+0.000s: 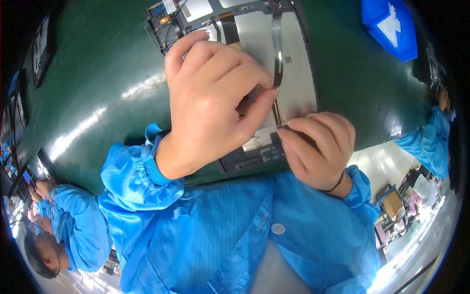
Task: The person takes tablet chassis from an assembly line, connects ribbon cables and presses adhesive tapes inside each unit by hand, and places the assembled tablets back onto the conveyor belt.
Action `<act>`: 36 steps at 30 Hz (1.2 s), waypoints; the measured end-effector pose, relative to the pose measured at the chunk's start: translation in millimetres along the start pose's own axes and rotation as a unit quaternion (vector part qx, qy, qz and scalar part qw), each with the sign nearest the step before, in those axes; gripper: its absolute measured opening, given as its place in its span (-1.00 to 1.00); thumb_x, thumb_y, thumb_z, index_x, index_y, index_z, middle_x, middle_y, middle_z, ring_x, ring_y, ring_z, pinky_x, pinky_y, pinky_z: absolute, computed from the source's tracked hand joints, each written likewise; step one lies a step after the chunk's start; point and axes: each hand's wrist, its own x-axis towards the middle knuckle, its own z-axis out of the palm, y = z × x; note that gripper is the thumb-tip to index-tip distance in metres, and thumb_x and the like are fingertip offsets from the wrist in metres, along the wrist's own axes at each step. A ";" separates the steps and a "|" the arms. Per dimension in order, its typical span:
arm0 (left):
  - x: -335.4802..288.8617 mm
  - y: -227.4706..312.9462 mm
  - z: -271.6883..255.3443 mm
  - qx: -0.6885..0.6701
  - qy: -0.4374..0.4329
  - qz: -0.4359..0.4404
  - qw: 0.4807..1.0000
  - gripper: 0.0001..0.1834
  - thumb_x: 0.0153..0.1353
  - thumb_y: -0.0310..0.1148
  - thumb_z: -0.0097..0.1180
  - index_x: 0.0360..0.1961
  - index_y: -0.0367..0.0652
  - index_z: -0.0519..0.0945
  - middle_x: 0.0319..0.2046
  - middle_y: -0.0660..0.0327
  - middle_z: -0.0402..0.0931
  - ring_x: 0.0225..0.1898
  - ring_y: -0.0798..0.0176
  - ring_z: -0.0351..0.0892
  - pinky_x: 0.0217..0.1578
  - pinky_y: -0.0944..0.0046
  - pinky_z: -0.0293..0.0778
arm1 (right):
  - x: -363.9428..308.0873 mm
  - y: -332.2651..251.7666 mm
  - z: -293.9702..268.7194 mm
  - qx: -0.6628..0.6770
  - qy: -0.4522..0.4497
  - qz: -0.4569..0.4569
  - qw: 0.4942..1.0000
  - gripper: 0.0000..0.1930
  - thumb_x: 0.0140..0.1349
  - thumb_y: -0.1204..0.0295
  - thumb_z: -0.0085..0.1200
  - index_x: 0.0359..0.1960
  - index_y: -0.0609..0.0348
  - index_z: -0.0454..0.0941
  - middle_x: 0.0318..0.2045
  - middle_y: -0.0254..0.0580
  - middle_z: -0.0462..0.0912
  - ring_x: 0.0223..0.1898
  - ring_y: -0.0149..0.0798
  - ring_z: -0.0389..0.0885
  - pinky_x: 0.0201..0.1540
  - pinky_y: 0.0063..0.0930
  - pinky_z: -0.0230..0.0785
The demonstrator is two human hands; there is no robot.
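An opened tablet-like device (pixel 299 83) lies on the green bench, its silver inner plate and black frame exposed. A narrow dark flex cable (pixel 278 68) runs down that plate. My left hand (pixel 210 98) reaches across the device and pinches the cable between thumb and index finger; its other fingers curl over the plate's left part. Lower down, my right hand (pixel 323 144) is closed, with thumb and index fingertips at the cable's lower end. Small circuit parts (pixel 164 20) show at the device's upper left corner. My left hand hides the middle of the device.
A blue bin (pixel 409 41) holding white pieces stands at the upper right of the green bench (pixel 117 59). At the lower left, a person in blue (pixel 81 225) works close by. Another blue sleeve (pixel 428 147) shows at the right edge. Dark flat objects (pixel 43 51) lie far left.
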 end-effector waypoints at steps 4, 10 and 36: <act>-1.2 0.5 -2.3 -0.001 -0.004 -0.005 1.000 -0.80 -0.16 -0.39 0.42 -0.51 -0.06 0.60 -0.40 0.29 0.56 -0.23 0.20 0.51 0.17 0.06 0.18 | -0.8 -0.1 0.6 0.001 0.007 -0.006 1.000 -0.74 -0.22 0.40 0.26 -0.37 -0.07 0.69 -0.24 -0.45 0.63 -0.20 -0.28 0.54 -0.08 -0.33 0.40; -4.6 0.2 -4.7 0.005 -0.008 -0.004 1.000 -0.80 -0.16 -0.38 0.42 -0.51 -0.07 0.61 -0.41 0.28 0.56 -0.23 0.19 0.51 0.17 0.05 0.20 | -1.0 -3.7 2.7 0.010 0.009 -0.004 1.000 -0.74 -0.22 0.39 0.26 -0.37 -0.07 0.69 -0.24 -0.45 0.63 -0.20 -0.27 0.55 -0.08 -0.34 0.39; -11.7 -2.6 -4.2 0.032 0.008 0.007 0.999 -0.79 -0.17 -0.34 0.42 -0.51 -0.06 0.61 -0.40 0.28 0.55 -0.24 0.16 0.49 0.14 0.03 0.24 | -1.4 -10.3 4.6 0.013 -0.008 0.009 1.000 -0.71 -0.22 0.42 0.26 -0.34 -0.04 0.66 -0.25 -0.42 0.63 -0.20 -0.27 0.56 -0.10 -0.34 0.35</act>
